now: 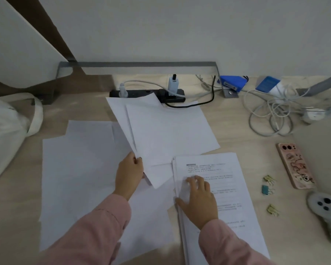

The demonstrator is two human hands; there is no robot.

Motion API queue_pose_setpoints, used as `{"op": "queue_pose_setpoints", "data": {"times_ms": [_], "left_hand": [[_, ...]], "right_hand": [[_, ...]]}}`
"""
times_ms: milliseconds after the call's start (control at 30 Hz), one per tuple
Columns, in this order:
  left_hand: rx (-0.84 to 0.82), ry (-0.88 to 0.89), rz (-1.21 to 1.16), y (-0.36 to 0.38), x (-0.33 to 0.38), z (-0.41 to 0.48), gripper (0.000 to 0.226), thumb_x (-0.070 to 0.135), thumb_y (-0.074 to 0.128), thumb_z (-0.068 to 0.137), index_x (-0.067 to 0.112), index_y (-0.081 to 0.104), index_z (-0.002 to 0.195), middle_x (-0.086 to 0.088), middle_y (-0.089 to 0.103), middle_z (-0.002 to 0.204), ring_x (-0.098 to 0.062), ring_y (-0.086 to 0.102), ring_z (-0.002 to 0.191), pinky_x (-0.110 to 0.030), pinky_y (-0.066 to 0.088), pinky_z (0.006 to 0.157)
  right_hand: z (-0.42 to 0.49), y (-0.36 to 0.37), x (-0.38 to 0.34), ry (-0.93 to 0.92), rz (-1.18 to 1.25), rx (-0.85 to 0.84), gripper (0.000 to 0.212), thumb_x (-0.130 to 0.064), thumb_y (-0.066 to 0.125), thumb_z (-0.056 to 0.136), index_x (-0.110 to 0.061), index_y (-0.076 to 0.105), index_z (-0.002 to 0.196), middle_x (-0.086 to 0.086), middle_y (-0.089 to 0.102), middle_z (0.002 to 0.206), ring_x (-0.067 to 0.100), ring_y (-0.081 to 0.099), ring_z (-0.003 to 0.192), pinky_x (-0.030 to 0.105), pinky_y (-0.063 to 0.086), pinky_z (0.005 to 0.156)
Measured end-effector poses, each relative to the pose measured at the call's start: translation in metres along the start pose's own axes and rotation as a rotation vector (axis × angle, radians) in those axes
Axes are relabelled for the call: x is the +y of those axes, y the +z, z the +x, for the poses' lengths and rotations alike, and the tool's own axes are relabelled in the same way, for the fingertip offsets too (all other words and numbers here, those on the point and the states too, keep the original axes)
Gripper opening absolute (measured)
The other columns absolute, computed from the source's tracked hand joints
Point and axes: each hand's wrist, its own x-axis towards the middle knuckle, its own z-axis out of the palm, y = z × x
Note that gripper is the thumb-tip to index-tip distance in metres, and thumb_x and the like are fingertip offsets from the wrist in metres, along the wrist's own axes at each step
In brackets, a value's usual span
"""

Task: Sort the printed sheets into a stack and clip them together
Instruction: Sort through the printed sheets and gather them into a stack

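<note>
I am seeing the left hand [129, 175] pinching a few held sheets [166, 131] by their near left corner, thumb on top, and they are fanning out blank side up over the middle of the table [256, 142]. The right hand [199, 196] is lying flat with its fingers spread and relaxed, pressing down on the printed stack [227, 169] near its left edge. Its fingertips are blurring, so I cannot tell more about them. The printed stack is sitting at the near right of the table, text side up, with its edges roughly squared. The scattered sheets [75, 169] are lying overlapped at the left, showing white.

Right of the stack, a gold binder clip [269, 179], a teal binder clip [266, 189] and a second gold clip [273, 209] are lying apart from one another. Just beyond them a phone [294, 165] in a pink case is lying face down. At the back, the far corner of the held sheets is overlapping a black power strip [147, 93].
</note>
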Motion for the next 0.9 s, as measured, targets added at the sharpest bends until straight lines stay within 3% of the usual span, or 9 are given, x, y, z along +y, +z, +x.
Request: {"op": "queue_pose_setpoints", "data": {"times_ms": [133,200,367,467,533,600,667,800,900], "left_hand": [[0.024,0.1,-0.111,-0.039,-0.001,-0.018,0.02,0.014,0.047,0.093,0.0,0.052,0.08,-0.01,0.059,0.071,-0.022,0.063,0.057,-0.022,0.054,0.054],[0.016,0.117,-0.182,-0.062,-0.004,-0.027,0.019,0.013,0.049,0.092,-0.005,0.056,0.09,-0.012,0.066,0.081,-0.02,0.066,0.064,-0.03,0.058,0.061],[-0.022,0.121,-0.409,-0.109,0.001,-0.05,0.019,0.007,0.047,0.093,0.012,0.065,0.092,-0.001,0.07,0.082,-0.005,0.066,0.063,-0.016,0.052,0.05],[-0.059,0.138,-0.543,-0.126,0.009,-0.061,0.023,0.009,0.046,0.093,0.019,0.067,0.091,0.006,0.074,0.079,-0.009,0.068,0.069,-0.019,0.053,0.053],[-0.039,0.183,-0.599,-0.136,0.015,-0.065,0.019,0.022,0.048,0.093,0.018,0.066,0.095,0.004,0.074,0.085,-0.013,0.069,0.076,-0.023,0.055,0.057],[0.054,0.296,-0.599,-0.147,0.019,-0.066,0.03,0.041,0.052,0.087,0.015,0.063,0.1,0.003,0.072,0.092,-0.013,0.068,0.083,-0.025,0.057,0.065],[0.218,0.435,-0.515,-0.159,0.02,-0.065,0.037,0.05,0.051,0.077,0.024,0.057,0.102,0.01,0.064,0.1,-0.004,0.062,0.093,-0.02,0.055,0.076],[0.403,0.6,-0.13,-0.181,0.022,-0.054,0.053,0.056,0.053,0.071,0.042,0.04,0.12,0.023,0.034,0.125,0.02,0.034,0.113,-0.004,0.032,0.096],[0.175,0.52,0.072,-0.185,0.023,-0.042,0.059,0.065,0.052,0.063,0.043,0.044,0.116,0.015,0.042,0.132,0.002,0.039,0.12,-0.02,0.034,0.099]], "right_hand": [[-0.001,0.001,0.001,0.006,0.011,-0.03,0.066,-0.045,0.06,0.078,-0.019,0.036,0.133,0.004,0.032,0.143,0.024,0.031,0.133,0.037,0.037,0.104],[-0.001,0.002,-0.003,-0.007,0.049,0.01,0.073,-0.048,0.059,0.078,-0.015,0.032,0.137,0.01,0.034,0.145,0.028,0.031,0.135,0.039,0.03,0.111],[0.007,-0.015,-0.054,-0.33,0.133,0.087,0.091,-0.062,0.04,0.072,-0.022,0.005,0.147,0.004,0.013,0.155,0.02,0.01,0.143,0.032,0.003,0.115],[0.014,-0.026,-0.092,-0.504,0.238,0.161,0.061,-0.037,0.046,0.08,-0.031,0.03,0.139,0.003,0.038,0.146,0.014,0.021,0.137,0.034,0.01,0.116],[0.012,-0.037,-0.112,-0.54,0.431,0.198,0.035,-0.015,0.049,0.085,-0.026,0.058,0.117,-0.005,0.063,0.117,0.003,0.044,0.117,0.031,0.024,0.112],[0.006,-0.06,-0.129,-0.458,0.639,0.062,0.02,-0.014,0.048,0.093,-0.024,0.065,0.092,-0.016,0.064,0.087,-0.009,0.055,0.086,0.01,0.039,0.088],[0.003,-0.086,-0.14,-0.39,0.713,-0.072,0.02,-0.019,0.049,0.094,-0.015,0.06,0.078,-0.009,0.059,0.071,-0.003,0.054,0.067,0.016,0.042,0.066],[0.008,-0.124,-0.141,-0.349,0.733,-0.358,0.021,-0.021,0.052,0.092,-0.004,0.064,0.087,0.004,0.065,0.083,0.017,0.061,0.078,0.032,0.046,0.076],[0.011,-0.132,-0.133,-0.358,0.631,-0.517,0.014,-0.025,0.054,0.09,-0.026,0.064,0.079,-0.01,0.067,0.08,0.007,0.064,0.076,0.024,0.048,0.076]]}}
